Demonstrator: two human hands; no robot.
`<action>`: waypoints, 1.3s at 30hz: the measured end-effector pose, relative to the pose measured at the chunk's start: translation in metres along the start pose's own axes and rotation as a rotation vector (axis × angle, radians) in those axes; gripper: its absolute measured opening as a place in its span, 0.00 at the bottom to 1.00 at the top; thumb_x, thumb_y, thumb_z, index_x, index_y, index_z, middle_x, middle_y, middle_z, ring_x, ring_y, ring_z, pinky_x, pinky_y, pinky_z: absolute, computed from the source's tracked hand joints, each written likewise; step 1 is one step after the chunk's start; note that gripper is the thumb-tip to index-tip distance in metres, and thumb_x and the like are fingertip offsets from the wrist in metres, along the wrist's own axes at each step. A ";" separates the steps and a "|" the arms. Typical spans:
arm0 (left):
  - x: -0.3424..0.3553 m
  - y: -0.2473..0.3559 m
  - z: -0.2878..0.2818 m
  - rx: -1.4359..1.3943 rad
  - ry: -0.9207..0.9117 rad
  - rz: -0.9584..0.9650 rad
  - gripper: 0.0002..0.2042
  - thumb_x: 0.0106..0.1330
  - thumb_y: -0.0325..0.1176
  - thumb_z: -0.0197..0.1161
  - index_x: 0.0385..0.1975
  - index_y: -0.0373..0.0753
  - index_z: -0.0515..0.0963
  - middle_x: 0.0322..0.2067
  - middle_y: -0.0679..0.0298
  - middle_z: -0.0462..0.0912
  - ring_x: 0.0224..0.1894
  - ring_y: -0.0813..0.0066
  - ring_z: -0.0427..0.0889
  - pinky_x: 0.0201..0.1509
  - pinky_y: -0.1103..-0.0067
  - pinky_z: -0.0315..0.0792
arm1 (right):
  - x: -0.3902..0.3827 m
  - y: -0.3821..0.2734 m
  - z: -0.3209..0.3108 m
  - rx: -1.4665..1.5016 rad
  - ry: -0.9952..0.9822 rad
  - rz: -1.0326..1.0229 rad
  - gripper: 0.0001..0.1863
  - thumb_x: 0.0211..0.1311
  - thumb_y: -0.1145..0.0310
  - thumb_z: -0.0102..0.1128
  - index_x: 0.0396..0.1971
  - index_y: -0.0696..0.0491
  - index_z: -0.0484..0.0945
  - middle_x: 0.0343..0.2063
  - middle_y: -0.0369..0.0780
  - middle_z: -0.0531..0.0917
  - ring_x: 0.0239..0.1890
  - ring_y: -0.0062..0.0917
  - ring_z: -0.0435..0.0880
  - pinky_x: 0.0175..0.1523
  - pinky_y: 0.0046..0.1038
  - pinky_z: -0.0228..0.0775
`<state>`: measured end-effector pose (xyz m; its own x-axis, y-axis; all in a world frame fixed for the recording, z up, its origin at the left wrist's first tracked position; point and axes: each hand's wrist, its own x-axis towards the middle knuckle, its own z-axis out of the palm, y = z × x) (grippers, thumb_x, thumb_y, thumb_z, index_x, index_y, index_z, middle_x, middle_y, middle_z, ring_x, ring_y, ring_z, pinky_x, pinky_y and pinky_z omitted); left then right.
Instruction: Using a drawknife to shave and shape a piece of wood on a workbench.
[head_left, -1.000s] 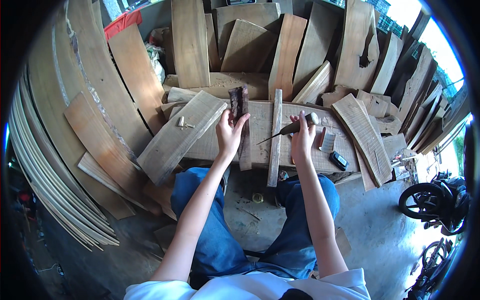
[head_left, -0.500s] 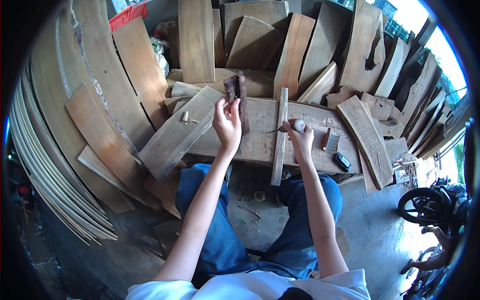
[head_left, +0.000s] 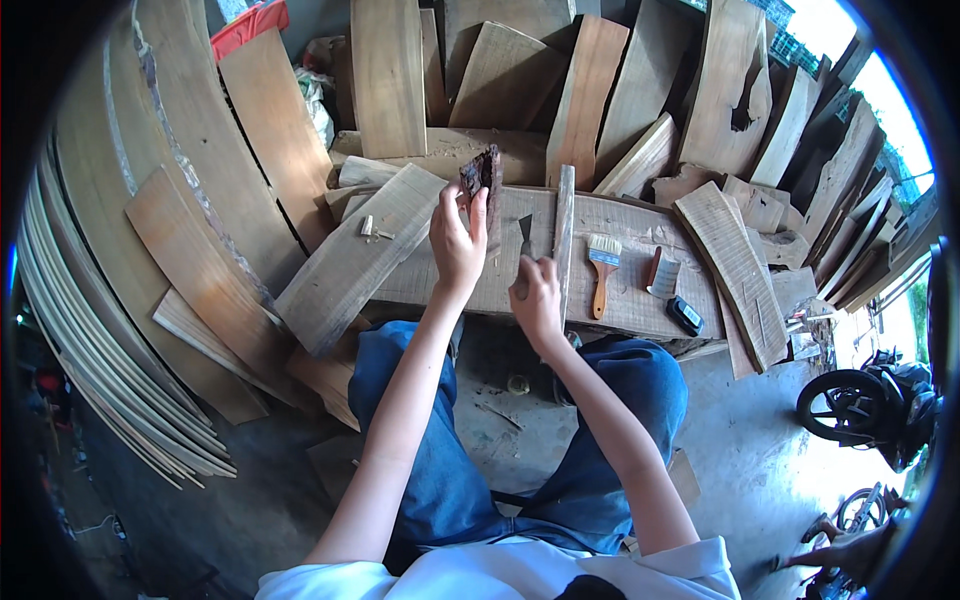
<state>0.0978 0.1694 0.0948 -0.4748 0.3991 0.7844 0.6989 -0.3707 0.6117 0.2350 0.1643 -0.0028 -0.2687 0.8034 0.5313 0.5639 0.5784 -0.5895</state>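
Note:
My left hand (head_left: 460,245) is closed around a dark reddish-brown, rough-edged piece of wood (head_left: 494,180), held upright above the plank bench (head_left: 450,275). To its right, my right hand (head_left: 538,302) grips a short knife (head_left: 527,237) by the handle. The blade is dark, ends in an angled tip and points away from me, apart from the wood piece. A narrow wooden strip (head_left: 564,230) lies across the bench just beyond the right hand. Right of the strip are a flat paintbrush (head_left: 602,270), a curled piece of sandpaper (head_left: 663,278) and a small black device (head_left: 685,316).
Boards (head_left: 390,80) lean upright along the back. One plank (head_left: 360,260) lies at an angle on the left with a small pale wooden piece (head_left: 374,229) on it; another (head_left: 735,270) sits at the right. Long thin strips (head_left: 110,400) curve down the far left. A motorbike (head_left: 860,410) stands at right.
My right hand has moved left with the knife, and its blade has swung from pointing left to pointing away. The paintbrush now shows. The dark wood piece has turned slightly in my left hand.

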 end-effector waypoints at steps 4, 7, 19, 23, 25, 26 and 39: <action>0.006 0.013 -0.005 0.093 -0.002 0.023 0.09 0.61 0.31 0.59 0.36 0.34 0.71 0.32 0.56 0.77 0.35 0.58 0.76 0.40 0.69 0.68 | -0.040 0.025 0.030 -0.448 -0.167 -0.362 0.25 0.48 0.68 0.54 0.50 0.57 0.69 0.53 0.54 0.66 0.43 0.38 0.74 0.47 0.37 0.66; 0.008 0.014 -0.007 0.025 0.001 0.027 0.08 0.60 0.31 0.60 0.35 0.35 0.71 0.31 0.56 0.76 0.35 0.58 0.76 0.40 0.69 0.68 | -0.055 0.046 0.043 -0.574 -0.224 -0.456 0.22 0.51 0.67 0.52 0.48 0.56 0.69 0.57 0.53 0.63 0.51 0.39 0.71 0.56 0.42 0.62; 0.012 0.014 0.002 -0.054 0.069 0.096 0.12 0.54 0.29 0.67 0.30 0.36 0.69 0.31 0.58 0.76 0.33 0.60 0.75 0.39 0.71 0.67 | 0.042 0.046 -0.001 -0.181 -0.564 0.277 0.46 0.42 0.45 0.67 0.57 0.57 0.62 0.57 0.55 0.63 0.62 0.42 0.61 0.56 0.61 0.53; 0.003 0.027 0.005 -0.169 -0.007 0.049 0.10 0.58 0.26 0.63 0.33 0.34 0.68 0.38 0.52 0.79 0.37 0.60 0.80 0.39 0.72 0.72 | 0.106 -0.038 -0.086 0.533 0.032 -0.067 0.17 0.60 0.69 0.57 0.48 0.61 0.73 0.39 0.45 0.81 0.39 0.23 0.81 0.42 0.21 0.71; -0.002 0.041 0.012 -0.339 -0.098 -0.026 0.09 0.59 0.25 0.62 0.34 0.33 0.68 0.41 0.50 0.79 0.38 0.59 0.82 0.38 0.74 0.76 | 0.112 -0.050 -0.112 0.658 -0.005 -0.035 0.17 0.60 0.69 0.58 0.48 0.59 0.74 0.38 0.40 0.81 0.37 0.16 0.79 0.40 0.19 0.70; -0.005 0.037 0.005 -0.287 -0.162 -0.003 0.09 0.59 0.23 0.60 0.37 0.32 0.68 0.42 0.51 0.79 0.40 0.60 0.82 0.39 0.76 0.77 | 0.109 -0.051 -0.106 0.703 -0.065 -0.023 0.17 0.59 0.69 0.59 0.47 0.60 0.74 0.37 0.39 0.81 0.36 0.15 0.79 0.39 0.17 0.70; -0.016 0.041 0.008 -0.318 -0.323 0.019 0.08 0.59 0.20 0.57 0.37 0.32 0.68 0.33 0.54 0.82 0.38 0.63 0.83 0.37 0.76 0.77 | 0.103 -0.043 -0.117 0.547 -0.141 -0.242 0.12 0.59 0.81 0.52 0.43 0.65 0.69 0.30 0.44 0.78 0.30 0.24 0.82 0.33 0.22 0.73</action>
<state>0.1380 0.1545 0.1066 -0.2367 0.6120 0.7546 0.4829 -0.5999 0.6380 0.2746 0.2059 0.1482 -0.4607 0.6293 0.6259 0.0015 0.7057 -0.7085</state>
